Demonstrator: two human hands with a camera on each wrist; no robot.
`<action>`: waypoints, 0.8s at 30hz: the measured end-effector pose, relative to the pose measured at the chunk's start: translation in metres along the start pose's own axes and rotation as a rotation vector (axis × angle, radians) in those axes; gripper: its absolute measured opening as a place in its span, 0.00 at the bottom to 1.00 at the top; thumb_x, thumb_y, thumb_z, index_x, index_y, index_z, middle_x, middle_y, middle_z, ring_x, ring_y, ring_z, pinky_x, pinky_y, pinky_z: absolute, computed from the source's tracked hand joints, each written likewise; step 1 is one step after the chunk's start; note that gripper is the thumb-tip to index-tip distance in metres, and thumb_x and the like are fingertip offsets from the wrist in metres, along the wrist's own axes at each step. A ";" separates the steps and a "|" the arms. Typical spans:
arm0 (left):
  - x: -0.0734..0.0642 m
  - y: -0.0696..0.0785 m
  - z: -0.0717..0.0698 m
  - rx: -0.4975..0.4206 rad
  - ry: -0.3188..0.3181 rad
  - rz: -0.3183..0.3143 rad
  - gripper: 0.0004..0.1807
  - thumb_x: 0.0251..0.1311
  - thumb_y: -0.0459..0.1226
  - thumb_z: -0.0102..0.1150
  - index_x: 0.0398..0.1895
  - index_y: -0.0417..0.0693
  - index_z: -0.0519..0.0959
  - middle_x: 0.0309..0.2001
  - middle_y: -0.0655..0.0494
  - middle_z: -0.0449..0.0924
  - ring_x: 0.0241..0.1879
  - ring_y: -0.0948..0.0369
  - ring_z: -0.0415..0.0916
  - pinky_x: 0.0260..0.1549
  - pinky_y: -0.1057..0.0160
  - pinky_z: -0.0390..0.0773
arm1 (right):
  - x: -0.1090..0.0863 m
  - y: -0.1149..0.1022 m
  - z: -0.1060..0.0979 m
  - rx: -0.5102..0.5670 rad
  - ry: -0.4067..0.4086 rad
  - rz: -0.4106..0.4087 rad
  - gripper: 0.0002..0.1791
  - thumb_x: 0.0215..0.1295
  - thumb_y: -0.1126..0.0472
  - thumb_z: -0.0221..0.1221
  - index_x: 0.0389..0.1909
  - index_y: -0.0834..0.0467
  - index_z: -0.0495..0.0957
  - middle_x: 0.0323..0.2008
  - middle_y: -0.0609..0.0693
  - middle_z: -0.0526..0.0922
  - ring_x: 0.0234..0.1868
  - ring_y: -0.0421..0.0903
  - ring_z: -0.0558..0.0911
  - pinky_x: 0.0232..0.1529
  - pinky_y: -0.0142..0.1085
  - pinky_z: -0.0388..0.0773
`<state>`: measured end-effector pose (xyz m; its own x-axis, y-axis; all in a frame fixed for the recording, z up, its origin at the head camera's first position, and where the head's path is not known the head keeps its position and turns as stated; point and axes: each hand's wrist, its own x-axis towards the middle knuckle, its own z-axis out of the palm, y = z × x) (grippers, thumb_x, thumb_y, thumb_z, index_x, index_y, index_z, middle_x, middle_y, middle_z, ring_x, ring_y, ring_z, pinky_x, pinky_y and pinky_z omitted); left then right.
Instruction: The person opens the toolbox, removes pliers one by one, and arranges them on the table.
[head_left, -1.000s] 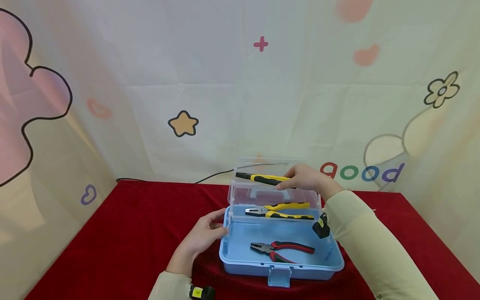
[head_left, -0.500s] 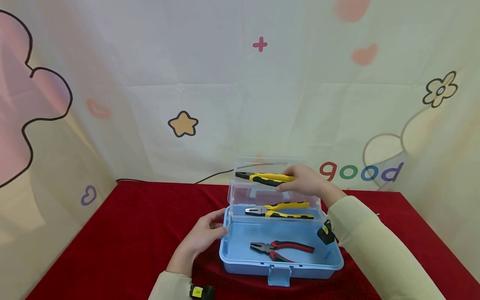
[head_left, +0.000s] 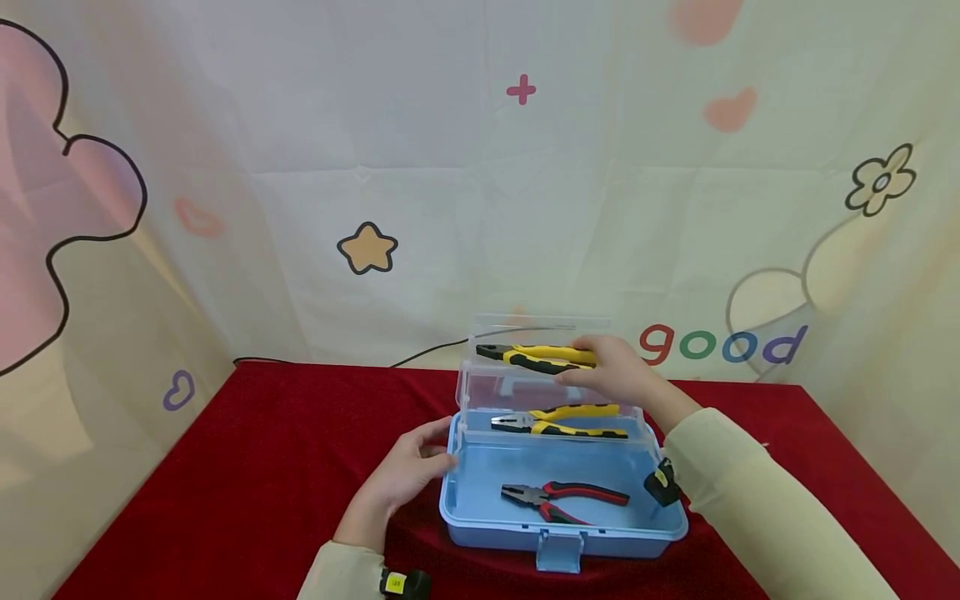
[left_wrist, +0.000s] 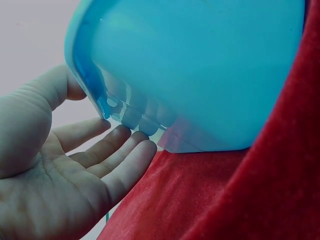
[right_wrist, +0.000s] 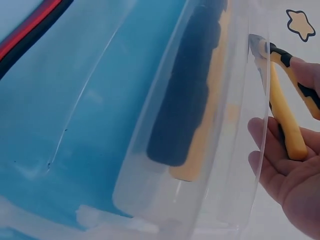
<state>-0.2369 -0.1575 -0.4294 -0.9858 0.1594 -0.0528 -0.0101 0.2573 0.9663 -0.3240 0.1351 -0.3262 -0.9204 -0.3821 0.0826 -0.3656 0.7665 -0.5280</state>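
Note:
A light blue toolbox (head_left: 570, 546) stands open on the red cloth. My left hand (head_left: 401, 467) holds its left side, thumb at the rim and fingertips against the outer wall (left_wrist: 200, 105). My right hand (head_left: 611, 367) grips a pair of yellow-and-black pliers (head_left: 536, 357) by the handles, jaws pointing left, over the box's raised clear rear part. Another yellow-and-black pair of pliers (head_left: 573, 412) lies in the clear tray (head_left: 472, 435) below. On the box's blue floor rest red-and-black pliers (head_left: 585, 490). The right wrist view shows the held pliers (right_wrist: 282, 107) behind clear plastic.
The box's front latch (head_left: 558, 552) hangs down. A red cloth (head_left: 300, 442) covers the table, and a printed curtain (head_left: 420, 167) closes off the back and sides. Along the table's back edge runs a black cable (head_left: 427, 352).
My right hand has shifted slightly right with the pliers, whose handles show more spread apart; its forearm has swung right. The left hand and the box have stayed put.

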 end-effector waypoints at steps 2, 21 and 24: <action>0.001 0.000 0.000 0.004 0.002 -0.002 0.36 0.55 0.34 0.60 0.69 0.45 0.62 0.62 0.44 0.69 0.47 0.56 0.76 0.46 0.55 0.82 | -0.002 0.001 -0.001 0.010 0.007 0.001 0.33 0.55 0.48 0.65 0.58 0.62 0.72 0.46 0.56 0.80 0.42 0.50 0.76 0.43 0.40 0.79; 0.003 -0.001 0.001 0.001 -0.005 -0.027 0.35 0.55 0.35 0.60 0.69 0.46 0.63 0.63 0.44 0.69 0.47 0.56 0.76 0.47 0.55 0.81 | -0.027 0.016 -0.007 0.079 0.101 0.039 0.36 0.54 0.49 0.66 0.62 0.60 0.68 0.49 0.58 0.78 0.46 0.52 0.77 0.41 0.39 0.82; 0.003 -0.002 0.001 0.005 -0.002 -0.022 0.35 0.55 0.35 0.60 0.68 0.46 0.63 0.63 0.44 0.69 0.47 0.55 0.76 0.47 0.55 0.81 | -0.032 0.018 -0.010 0.084 0.127 0.034 0.36 0.55 0.49 0.66 0.62 0.60 0.68 0.49 0.58 0.78 0.45 0.51 0.77 0.41 0.39 0.82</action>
<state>-0.2396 -0.1567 -0.4313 -0.9850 0.1555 -0.0747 -0.0311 0.2657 0.9635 -0.3027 0.1663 -0.3301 -0.9442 -0.2840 0.1668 -0.3257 0.7301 -0.6007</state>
